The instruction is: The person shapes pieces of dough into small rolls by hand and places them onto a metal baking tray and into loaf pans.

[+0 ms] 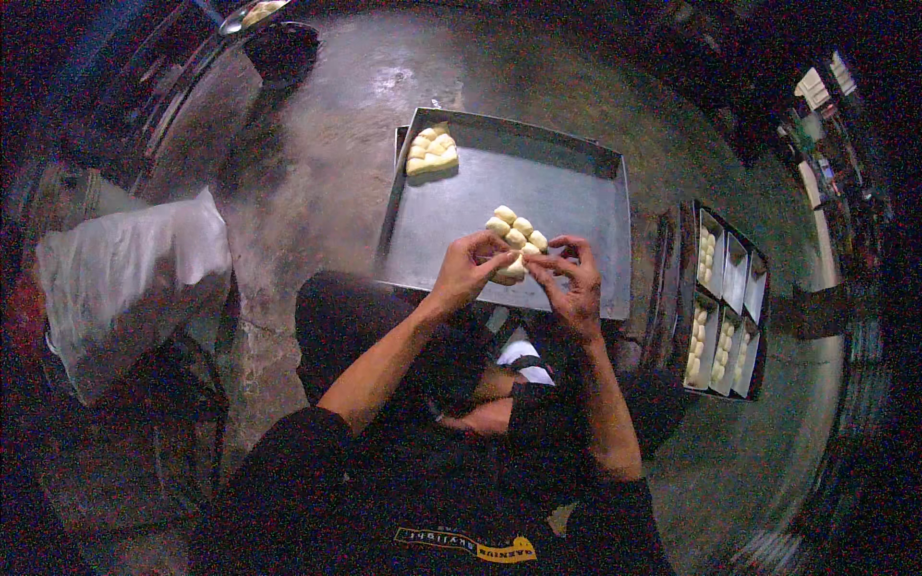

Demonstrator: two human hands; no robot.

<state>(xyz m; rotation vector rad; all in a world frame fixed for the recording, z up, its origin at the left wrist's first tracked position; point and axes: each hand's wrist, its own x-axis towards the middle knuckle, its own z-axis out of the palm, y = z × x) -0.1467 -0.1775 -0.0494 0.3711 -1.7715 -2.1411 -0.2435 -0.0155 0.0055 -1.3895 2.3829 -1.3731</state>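
A wide shallow metal tray (pixel 547 163) lies in front of me. Toward its near side is a cluster of pale dough balls (pixel 516 230), pressed against one another. My left hand (pixel 471 271) pinches the near end of this cluster from the left, thumb and fingers closed on the dough. From the right, my right hand (pixel 574 288) grips the same end, its thumb and fingertips close to the left ones. My fingers partly cover the nearest balls. A second, tightly packed block of dough balls (pixel 432 152) rests in the tray's far left corner.
Right of the tray stands a dark rack of narrow loaf pans (pixel 727 298), several holding rows of dough balls. A translucent plastic sheet (pixel 139 278) drapes over something at left. At the far left are a dark bucket (pixel 281 53) and a metal bowl (pixel 252 14) with pale contents.
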